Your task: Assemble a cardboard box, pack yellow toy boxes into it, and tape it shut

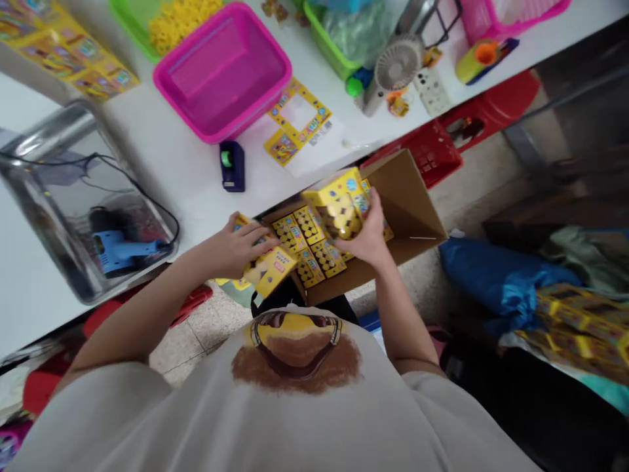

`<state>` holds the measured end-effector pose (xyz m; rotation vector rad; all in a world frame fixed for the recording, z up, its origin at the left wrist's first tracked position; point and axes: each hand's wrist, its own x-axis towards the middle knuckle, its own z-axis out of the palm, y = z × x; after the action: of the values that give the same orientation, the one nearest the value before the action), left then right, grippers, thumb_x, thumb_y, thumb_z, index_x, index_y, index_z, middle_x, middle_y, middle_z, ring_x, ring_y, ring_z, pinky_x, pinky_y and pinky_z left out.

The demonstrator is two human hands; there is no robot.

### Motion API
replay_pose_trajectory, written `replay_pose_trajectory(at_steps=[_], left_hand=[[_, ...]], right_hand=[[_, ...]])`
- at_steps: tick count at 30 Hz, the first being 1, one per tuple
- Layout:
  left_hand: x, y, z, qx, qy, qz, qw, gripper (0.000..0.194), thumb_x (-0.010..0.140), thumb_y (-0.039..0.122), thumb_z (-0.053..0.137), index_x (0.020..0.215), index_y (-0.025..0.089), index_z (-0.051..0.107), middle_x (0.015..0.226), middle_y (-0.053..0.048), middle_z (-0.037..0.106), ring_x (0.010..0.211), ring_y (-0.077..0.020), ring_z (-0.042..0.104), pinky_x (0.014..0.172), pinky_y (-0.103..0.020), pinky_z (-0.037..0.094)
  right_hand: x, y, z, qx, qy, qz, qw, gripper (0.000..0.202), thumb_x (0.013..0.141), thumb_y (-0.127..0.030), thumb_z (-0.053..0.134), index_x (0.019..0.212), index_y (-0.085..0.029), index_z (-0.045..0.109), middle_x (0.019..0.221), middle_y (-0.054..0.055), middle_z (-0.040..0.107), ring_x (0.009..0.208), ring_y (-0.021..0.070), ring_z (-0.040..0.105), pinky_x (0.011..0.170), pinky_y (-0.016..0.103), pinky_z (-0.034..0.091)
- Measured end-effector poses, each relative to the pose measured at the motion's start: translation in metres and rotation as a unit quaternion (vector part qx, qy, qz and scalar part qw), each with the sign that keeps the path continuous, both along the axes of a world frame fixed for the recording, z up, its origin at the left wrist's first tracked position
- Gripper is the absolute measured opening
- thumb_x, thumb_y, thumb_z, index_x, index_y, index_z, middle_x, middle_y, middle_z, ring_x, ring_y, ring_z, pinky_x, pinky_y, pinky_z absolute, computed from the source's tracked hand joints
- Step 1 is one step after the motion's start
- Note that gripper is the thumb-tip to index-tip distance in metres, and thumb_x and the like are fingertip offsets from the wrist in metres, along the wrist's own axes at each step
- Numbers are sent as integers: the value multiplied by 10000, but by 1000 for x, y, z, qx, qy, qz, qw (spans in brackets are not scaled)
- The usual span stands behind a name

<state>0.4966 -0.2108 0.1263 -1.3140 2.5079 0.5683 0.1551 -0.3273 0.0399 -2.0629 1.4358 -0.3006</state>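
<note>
My left hand [234,249] is wrapped over a small yellow box [275,270], tilted beside the left edge of an open cardboard carton [339,283]. With my right hand [369,235] I grip another yellow box [339,203], its front showing rounded cut-out windows, above the carton. Inside the carton lie several matching yellow boxes [309,224] in rows. Part of the carton's contents is hidden beneath the box in my right hand.
On the white table stand a pink basin [221,78], a tape dispenser [232,167], printed yellow card [297,121] and a small fan [398,65]. A metal tray [81,262] at left holds a blue heat gun [118,249]. A blue bag [501,269] lies at right.
</note>
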Motion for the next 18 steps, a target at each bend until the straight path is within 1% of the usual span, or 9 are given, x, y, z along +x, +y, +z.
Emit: replay_pose_trajectory(at_steps=[1, 2, 4, 7, 9, 11, 13, 15, 18], left_hand=[[-21, -25, -10, -11, 15, -21, 1000, 811, 791, 158, 651, 1587, 289, 569, 1537, -181, 636, 1462, -367, 552, 1283, -668, 284], [-43, -49, -21, -23, 27, -40, 999, 809, 798, 138, 654, 1590, 271, 559, 1546, -182, 624, 1477, -363, 535, 1296, -656, 267], [-90, -98, -50, -40, 42, -73, 996, 842, 784, 107, 691, 1603, 215, 528, 1562, -209, 597, 1481, -368, 521, 1310, -650, 243], [-158, -161, -103, -41, 54, -104, 992, 946, 736, 103, 796, 1623, 170, 477, 1592, -246, 548, 1490, -398, 491, 1289, -663, 278], [-192, -192, -143, -30, 47, -115, 992, 943, 746, 89, 804, 1623, 177, 470, 1601, -241, 537, 1496, -393, 480, 1267, -645, 328], [-215, -212, -182, -5, 41, -111, 993, 848, 807, 62, 734, 1608, 202, 497, 1619, -215, 526, 1518, -363, 464, 1243, -586, 388], [-226, -220, -215, 27, 38, -85, 995, 734, 866, 47, 650, 1570, 231, 554, 1611, -182, 543, 1530, -333, 456, 1236, -557, 405], [-227, -219, -242, 52, 31, -50, 997, 661, 892, 53, 610, 1525, 243, 608, 1578, -169, 579, 1529, -334, 454, 1252, -591, 379], [-219, -211, -271, 75, 16, -11, 997, 669, 873, 55, 620, 1511, 255, 628, 1573, -169, 591, 1551, -355, 427, 1273, -654, 324]], right_hand=[[-32, -4, -12, 0, 38, -46, 998, 1379, 651, -527, 895, 1700, -176, 71, 1685, 255, 282, 1548, 497, 336, 1255, 687, 307], [-59, -7, -25, 9, 73, -90, 993, 1351, 644, -535, 886, 1685, -184, 100, 1673, 260, 299, 1539, 497, 350, 1254, 712, 276], [-99, -9, -53, 46, 121, -162, 978, 1272, 614, -507, 883, 1635, -177, 200, 1637, 268, 353, 1509, 482, 396, 1257, 710, 254], [-130, -7, -86, 79, 148, -217, 962, 1148, 598, -434, 868, 1557, -164, 299, 1583, 268, 426, 1472, 446, 441, 1263, 652, 274], [-142, -4, -98, 61, 155, -226, 960, 1099, 621, -418, 837, 1545, -171, 294, 1572, 258, 437, 1466, 429, 444, 1268, 642, 263], [-151, -1, -104, 42, 162, -223, 960, 1102, 627, -411, 824, 1549, -173, 269, 1579, 250, 430, 1481, 416, 427, 1285, 637, 230], [-157, -1, -107, 45, 173, -212, 961, 1141, 613, -402, 841, 1556, -166, 244, 1592, 248, 415, 1508, 405, 397, 1305, 621, 202], [-159, -6, -110, 73, 188, -192, 960, 1170, 619, -406, 864, 1566, -158, 225, 1603, 255, 398, 1520, 401, 383, 1313, 613, 194], [-154, -22, -121, 166, 224, -137, 950, 1207, 640, -437, 899, 1596, -144, 223, 1606, 268, 383, 1517, 417, 391, 1299, 639, 224]])
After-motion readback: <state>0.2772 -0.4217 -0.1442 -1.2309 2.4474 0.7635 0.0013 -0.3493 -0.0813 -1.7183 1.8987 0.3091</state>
